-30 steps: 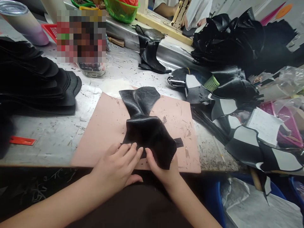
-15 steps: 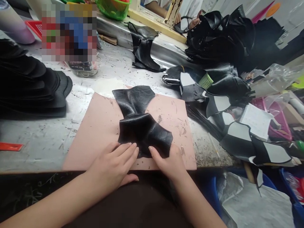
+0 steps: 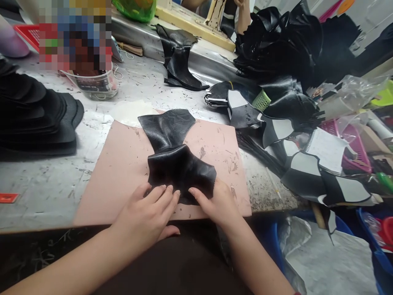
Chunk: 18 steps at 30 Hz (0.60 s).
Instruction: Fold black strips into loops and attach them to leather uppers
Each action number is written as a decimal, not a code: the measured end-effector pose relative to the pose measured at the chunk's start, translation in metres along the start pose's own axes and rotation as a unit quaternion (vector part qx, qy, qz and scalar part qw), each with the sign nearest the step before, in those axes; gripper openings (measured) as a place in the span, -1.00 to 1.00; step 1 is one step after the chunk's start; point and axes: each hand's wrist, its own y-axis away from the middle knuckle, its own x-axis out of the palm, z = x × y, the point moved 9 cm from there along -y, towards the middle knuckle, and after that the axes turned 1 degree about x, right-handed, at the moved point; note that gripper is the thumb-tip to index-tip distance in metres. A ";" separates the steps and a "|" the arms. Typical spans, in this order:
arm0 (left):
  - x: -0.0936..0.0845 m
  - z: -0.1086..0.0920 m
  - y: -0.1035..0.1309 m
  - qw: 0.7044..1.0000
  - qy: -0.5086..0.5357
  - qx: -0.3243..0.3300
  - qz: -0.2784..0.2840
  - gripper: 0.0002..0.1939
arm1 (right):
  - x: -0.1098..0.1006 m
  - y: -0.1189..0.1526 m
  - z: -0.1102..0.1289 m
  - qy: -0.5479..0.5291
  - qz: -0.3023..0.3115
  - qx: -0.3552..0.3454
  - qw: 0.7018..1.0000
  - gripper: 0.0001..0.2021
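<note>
A black leather piece (image 3: 181, 170), folded over with its near part turned toward me, lies on the pink board (image 3: 101, 176). Its far part, a shiny black flap (image 3: 167, 127), spreads out behind the fold. My left hand (image 3: 153, 209) rests on the near edge, fingers stretched over the leather and thumb out beyond the table edge. At the right corner, my right hand (image 3: 215, 200) grips the leather, thumb on top and the other fingers largely hidden behind it.
To the left rises a stack of black cut pieces (image 3: 39, 119). Black and white pieces (image 3: 307, 170) lie in a row at right, beside a notebook (image 3: 327, 149). A large black leather pile (image 3: 276, 45) stands at the back, near another person's arm (image 3: 244, 16).
The whole view has shifted, so the table things sit slightly further left. My left fingers have spread a little on the leather. The other person's hand at the back has moved up.
</note>
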 end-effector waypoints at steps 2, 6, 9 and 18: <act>0.001 0.000 0.001 1.000 -0.005 -0.005 0.005 -0.57 | 0.001 -0.004 -0.002 -0.005 0.002 0.004 1.000 -0.77; 0.003 -0.001 0.001 1.000 -0.005 -0.001 0.020 -0.56 | 0.005 -0.008 -0.003 0.004 0.029 0.011 1.000 -0.74; 0.003 -0.001 0.000 1.000 -0.013 0.006 0.017 -0.53 | 0.005 -0.009 -0.002 0.010 0.036 0.011 0.999 -0.73; 0.008 -0.007 -0.005 0.998 -0.029 0.010 0.062 -0.47 | 0.010 -0.006 -0.004 0.034 0.046 0.018 0.998 -0.70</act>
